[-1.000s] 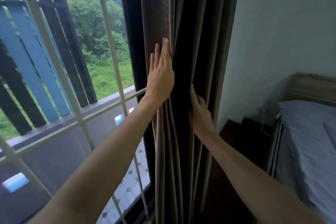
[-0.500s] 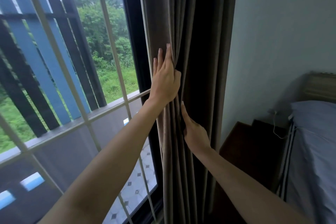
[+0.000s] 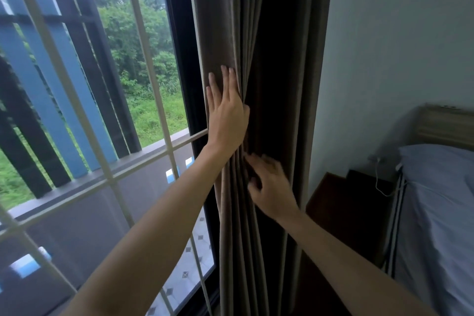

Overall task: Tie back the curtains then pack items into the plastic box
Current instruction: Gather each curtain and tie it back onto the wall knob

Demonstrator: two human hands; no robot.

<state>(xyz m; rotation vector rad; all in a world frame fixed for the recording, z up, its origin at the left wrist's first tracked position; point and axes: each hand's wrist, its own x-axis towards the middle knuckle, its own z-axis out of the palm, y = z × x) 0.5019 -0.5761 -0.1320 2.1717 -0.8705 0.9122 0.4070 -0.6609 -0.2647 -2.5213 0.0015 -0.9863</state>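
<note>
Grey-brown pleated fabric curtain (image 3: 223,20) hangs gathered in vertical folds between the dark window frame (image 3: 177,33) and the pale wall (image 3: 397,33). Left hand (image 3: 227,113) lies flat on the outer folds, fingers straight and pressed together. Right hand (image 3: 273,187), lower, reaches into the folds. It is blurred, so whether its fingers pinch cloth cannot be told. Judgement: the cloth is soft, limp and fairly heavy, and the folds may slip apart. Best encircled as one bundle near sill height. No tie-back or plastic box in view.

Matt brown cloth curtain (image 3: 230,33); glossy glass window (image 3: 143,72).
</note>
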